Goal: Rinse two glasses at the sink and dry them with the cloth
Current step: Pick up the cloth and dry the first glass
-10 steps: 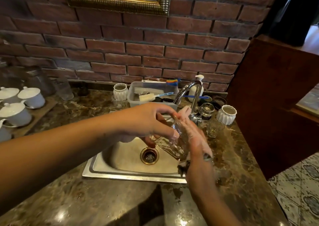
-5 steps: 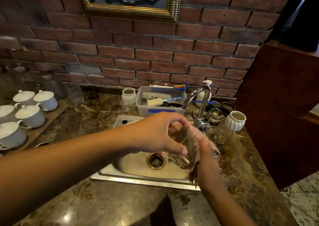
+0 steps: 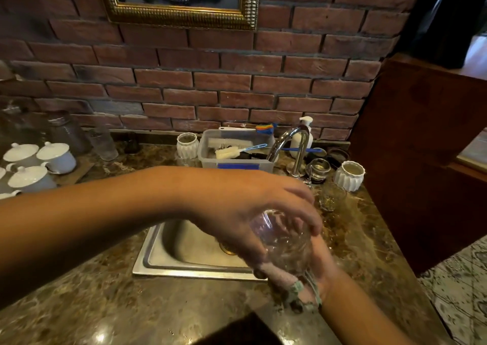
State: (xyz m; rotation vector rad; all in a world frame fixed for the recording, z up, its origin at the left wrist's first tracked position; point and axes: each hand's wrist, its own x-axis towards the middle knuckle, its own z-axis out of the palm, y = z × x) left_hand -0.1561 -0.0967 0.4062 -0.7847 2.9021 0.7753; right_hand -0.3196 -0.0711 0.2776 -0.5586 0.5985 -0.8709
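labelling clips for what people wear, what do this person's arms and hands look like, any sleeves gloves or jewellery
Both forearms are bare up to the frame edge, no sleeves. The left hand and right hand wear no gloves; no watch or ring shows. A pale green strand by the right wrist looks like trim of the cloth, not a band, but blur leaves that unsure.

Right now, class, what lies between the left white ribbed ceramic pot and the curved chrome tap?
A clear plastic tub holding a white bottle brush, as the head view shows.
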